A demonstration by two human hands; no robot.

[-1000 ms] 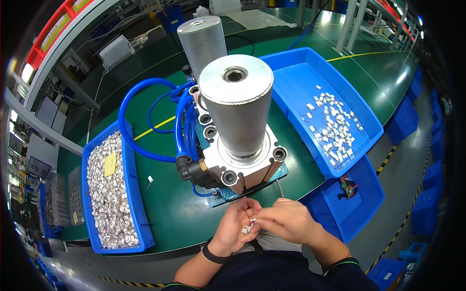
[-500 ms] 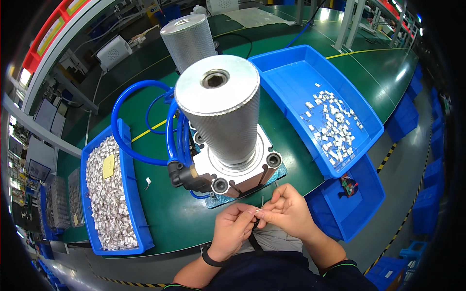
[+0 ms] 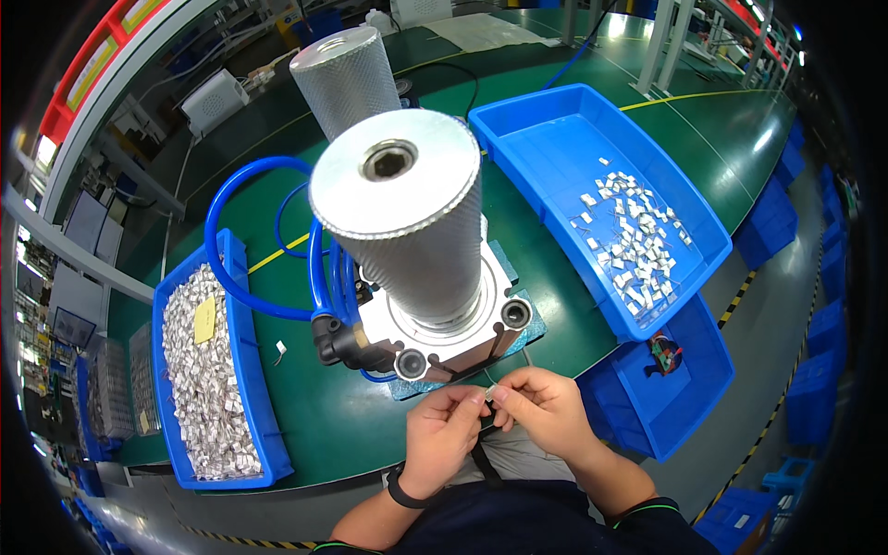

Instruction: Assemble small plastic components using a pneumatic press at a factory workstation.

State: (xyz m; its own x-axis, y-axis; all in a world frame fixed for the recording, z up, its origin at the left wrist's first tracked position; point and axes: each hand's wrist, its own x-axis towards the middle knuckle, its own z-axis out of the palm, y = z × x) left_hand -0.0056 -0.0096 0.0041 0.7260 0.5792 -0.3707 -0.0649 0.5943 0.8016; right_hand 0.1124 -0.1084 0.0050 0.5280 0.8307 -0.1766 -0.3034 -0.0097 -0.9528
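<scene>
My left hand (image 3: 442, 427) and my right hand (image 3: 541, 407) meet in front of the table's near edge, each in a pinch. Between their fingertips is a small white part with thin wire leads (image 3: 489, 393); one lead points up toward the machine. The fingers cover much of the part. Just beyond my hands stands a pneumatic press (image 3: 444, 347) with a tall knurled silver cylinder (image 3: 402, 222). One loose white part with leads (image 3: 281, 348) lies on the green table left of the press.
A blue tray (image 3: 268, 430) heaped with small white parts stands at left, a yellow note on top. At right, another blue tray (image 3: 523, 139) holds scattered white parts. Below it sits a blue bin (image 3: 684, 407) with a small dark and red item. Blue air hoses (image 3: 215, 250) loop beside the press.
My right hand has lowered slightly and its fingers have closed in on the part at the left fingertips. The press appears slightly farther left. The trays look unchanged.
</scene>
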